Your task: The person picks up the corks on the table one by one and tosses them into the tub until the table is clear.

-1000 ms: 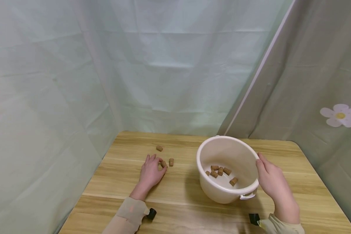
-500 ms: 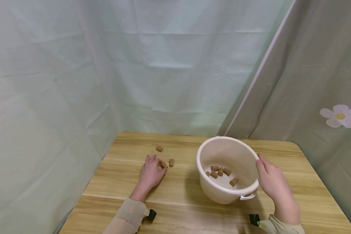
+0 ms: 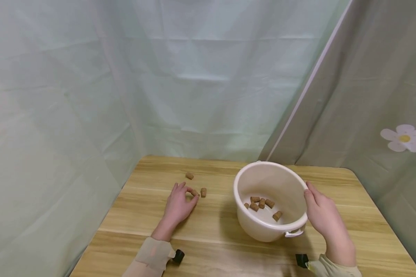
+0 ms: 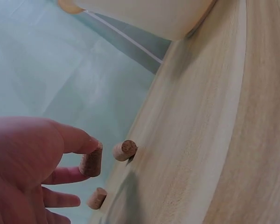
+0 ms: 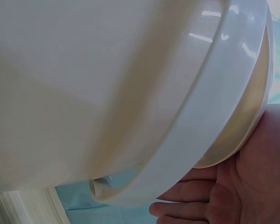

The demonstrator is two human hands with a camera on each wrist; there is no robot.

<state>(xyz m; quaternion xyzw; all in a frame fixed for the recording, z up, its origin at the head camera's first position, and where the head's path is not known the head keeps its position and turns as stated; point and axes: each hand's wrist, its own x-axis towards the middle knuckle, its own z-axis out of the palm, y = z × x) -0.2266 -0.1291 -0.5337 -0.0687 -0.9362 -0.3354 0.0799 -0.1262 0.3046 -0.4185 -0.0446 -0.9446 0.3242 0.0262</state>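
Observation:
In the head view my left hand (image 3: 178, 204) is over the left part of the table, pinching a cork (image 4: 91, 161) between thumb and index finger. Two more corks lie close by: one (image 3: 203, 192) just right of the pinched cork, another (image 3: 189, 176) farther back. To the right is a cream plastic bucket (image 3: 263, 231) with several corks (image 3: 262, 203) on its inside bottom. My right hand (image 3: 324, 209) grips the bucket's rim at the right side, thumb toward the inside. In the right wrist view the bucket wall (image 5: 84, 93) fills most of the picture.
The wood-grain table (image 3: 201, 246) extends to pale curtains (image 3: 208, 96) at the back and left. A grey curtain with white flowers (image 3: 404, 137) hangs on the right. A white handle lug (image 3: 294, 233) juts from the bucket's front right.
The cork pinched in my left hand has tilted and risen slightly, along with the thumb and fingertips. My right hand and the bucket have stayed in place.

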